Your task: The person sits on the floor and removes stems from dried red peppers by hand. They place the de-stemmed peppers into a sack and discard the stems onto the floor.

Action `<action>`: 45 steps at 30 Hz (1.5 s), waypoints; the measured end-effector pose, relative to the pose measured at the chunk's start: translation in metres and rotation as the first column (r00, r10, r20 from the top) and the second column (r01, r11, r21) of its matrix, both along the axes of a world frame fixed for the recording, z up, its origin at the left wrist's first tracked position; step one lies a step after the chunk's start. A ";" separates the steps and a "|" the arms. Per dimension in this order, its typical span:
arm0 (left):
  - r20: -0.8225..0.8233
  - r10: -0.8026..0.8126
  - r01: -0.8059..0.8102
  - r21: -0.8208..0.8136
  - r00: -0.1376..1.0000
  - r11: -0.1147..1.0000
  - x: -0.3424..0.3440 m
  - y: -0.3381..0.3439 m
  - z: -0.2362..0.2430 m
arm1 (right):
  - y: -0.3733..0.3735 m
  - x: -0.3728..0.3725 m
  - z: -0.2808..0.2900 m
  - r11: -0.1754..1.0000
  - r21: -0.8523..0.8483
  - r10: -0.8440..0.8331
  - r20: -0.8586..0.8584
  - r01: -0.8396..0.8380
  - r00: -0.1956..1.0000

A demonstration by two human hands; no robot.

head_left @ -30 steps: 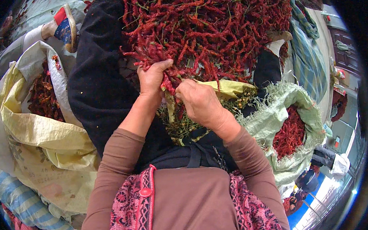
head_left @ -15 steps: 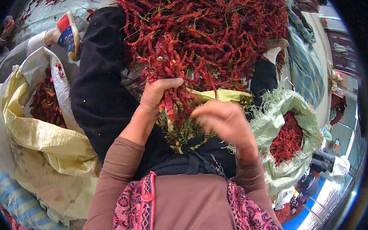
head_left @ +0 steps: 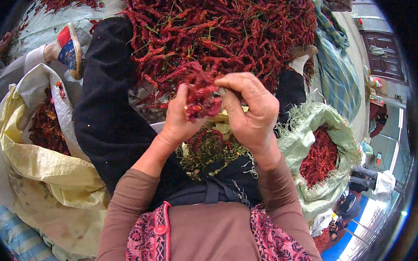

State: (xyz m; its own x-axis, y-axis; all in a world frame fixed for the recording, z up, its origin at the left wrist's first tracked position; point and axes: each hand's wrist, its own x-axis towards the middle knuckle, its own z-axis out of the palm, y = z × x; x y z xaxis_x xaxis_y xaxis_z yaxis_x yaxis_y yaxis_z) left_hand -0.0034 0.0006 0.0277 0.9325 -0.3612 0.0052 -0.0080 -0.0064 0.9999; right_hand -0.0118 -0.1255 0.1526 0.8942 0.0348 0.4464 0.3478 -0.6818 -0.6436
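Note:
A bunch of dried red chillies (head_left: 201,95) is gripped in my left hand (head_left: 177,118), above my lap. My right hand (head_left: 251,107) is at the bunch's right side, thumb and forefinger pinched on the end of a chilli; whether a stem is between them is too small to tell. Below both hands lies a heap of green-brown stems (head_left: 212,151) with a few red bits, in a yellowish sack between my legs. In front of me spreads a large pile of dried red chillies (head_left: 222,30), some with green stems.
To the left stands an open white and yellow sack (head_left: 45,162) with darker chillies (head_left: 48,124) inside. On the right is a pale green sack (head_left: 290,147) holding red chillies (head_left: 319,158). Another person's foot in a blue and red shoe (head_left: 70,50) rests at upper left.
My right hand has moved up and inward from beside the bunch to pinch at it. My left hand has turned the bunch more upright and lowered it slightly. The view has shifted a little.

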 end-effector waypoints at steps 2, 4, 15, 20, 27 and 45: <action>0.121 -0.035 0.016 0.159 0.992 0.987 -0.002 0.000 -0.002 | -0.003 0.012 0.005 0.982 -0.138 0.133 0.044 -0.126 0.990; 0.217 -0.131 0.075 0.246 0.967 0.966 -0.002 0.001 0.000 | -0.009 0.024 0.009 0.937 -0.298 0.201 0.026 -0.184 0.979; 0.507 -0.330 0.086 0.444 0.796 0.892 -0.005 0.000 0.006 | -0.057 0.028 -0.042 0.976 -0.127 0.030 -0.728 -0.178 0.685; 0.501 -0.371 0.133 0.448 0.782 0.884 -0.006 0.000 0.005 | -0.059 0.020 -0.032 0.973 0.133 0.227 -0.699 -0.189 0.679; 0.452 -0.278 0.109 0.364 0.847 0.925 -0.007 0.000 -0.002 | -0.071 0.000 -0.023 0.961 0.209 0.274 -0.780 -0.179 0.563; 0.430 -0.268 0.108 0.361 0.862 0.926 -0.009 -0.003 0.001 | -0.032 -0.031 -0.035 0.704 -0.635 -0.002 -0.447 -0.316 0.894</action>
State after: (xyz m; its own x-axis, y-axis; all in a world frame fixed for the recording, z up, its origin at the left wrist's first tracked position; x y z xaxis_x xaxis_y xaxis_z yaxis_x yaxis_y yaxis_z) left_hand -0.0125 -0.0027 0.0284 0.7623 -0.5858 0.2750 -0.5026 -0.2682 0.8218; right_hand -0.0427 -0.1576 0.1180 0.9298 0.3400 -0.1409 0.3235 -0.9376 -0.1275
